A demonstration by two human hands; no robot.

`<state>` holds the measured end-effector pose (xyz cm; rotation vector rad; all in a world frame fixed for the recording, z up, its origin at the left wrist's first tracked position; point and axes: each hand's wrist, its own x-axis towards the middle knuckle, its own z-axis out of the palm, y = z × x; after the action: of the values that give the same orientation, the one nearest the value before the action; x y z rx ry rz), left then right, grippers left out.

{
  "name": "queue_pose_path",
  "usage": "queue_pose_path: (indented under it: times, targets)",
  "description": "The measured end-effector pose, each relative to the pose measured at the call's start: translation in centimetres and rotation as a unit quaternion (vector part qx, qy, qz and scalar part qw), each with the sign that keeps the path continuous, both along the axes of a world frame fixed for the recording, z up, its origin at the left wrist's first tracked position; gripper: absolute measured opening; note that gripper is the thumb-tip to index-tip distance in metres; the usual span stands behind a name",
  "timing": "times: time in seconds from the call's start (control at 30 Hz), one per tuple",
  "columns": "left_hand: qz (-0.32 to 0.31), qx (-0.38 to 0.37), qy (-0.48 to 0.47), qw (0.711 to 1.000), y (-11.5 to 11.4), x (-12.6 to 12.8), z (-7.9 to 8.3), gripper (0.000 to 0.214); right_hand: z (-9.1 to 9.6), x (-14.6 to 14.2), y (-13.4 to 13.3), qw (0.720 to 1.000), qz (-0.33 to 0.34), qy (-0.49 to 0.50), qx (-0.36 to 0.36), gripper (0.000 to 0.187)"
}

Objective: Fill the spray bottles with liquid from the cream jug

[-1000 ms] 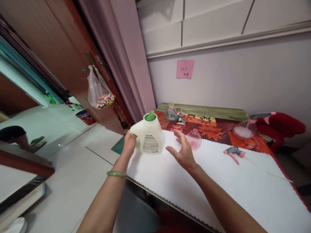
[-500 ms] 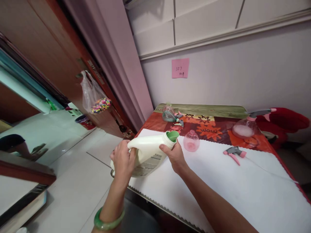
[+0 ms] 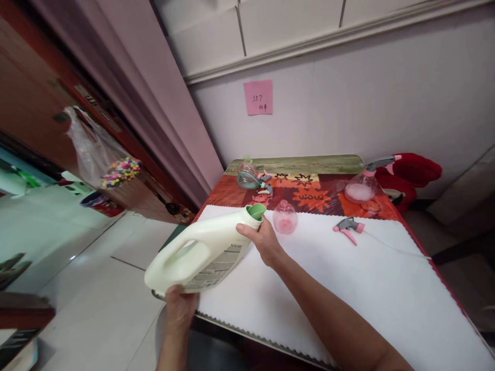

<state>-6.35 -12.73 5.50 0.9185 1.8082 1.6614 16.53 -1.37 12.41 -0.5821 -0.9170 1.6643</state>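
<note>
Head view: left hand [image 3: 181,308] cups tilted jug [image 3: 204,250] base; right hand [image 3: 262,238] fingers wrap neck.

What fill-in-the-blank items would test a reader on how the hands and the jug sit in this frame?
1. The left hand supports the white jug at its ____.
2. The right hand grips the jug near its ____ spout.
3. The jug is ____, not upright.
4. The small pink bottle stands on the ____ cloth.
Missing words: base; green; tilted; white
</note>
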Motion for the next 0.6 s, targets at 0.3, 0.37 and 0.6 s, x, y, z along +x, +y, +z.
queue_pose_path:
  times: [0.3, 0.37, 0.6]
  targets:
    - [0.023, 0.020, -0.178, 0.984, 0.4, 1.4, -0.3, 0.075, -0.7, 1.0, 0.8, 0.993, -0.047, -0.105, -0.024, 0.060]
    - [0.033, 0.030, -0.164, 0.985, 0.8, 1.5, 0.4, 0.070, -0.5, 1.0, 0.8, 0.993, -0.058, -0.095, -0.026, 0.061]
    - [0.037, 0.051, -0.140, 0.988, 1.7, 1.4, 3.1, 0.062, 1.3, 1.9, 0.9, 0.994, -0.001, -0.030, -0.104, 0.065]
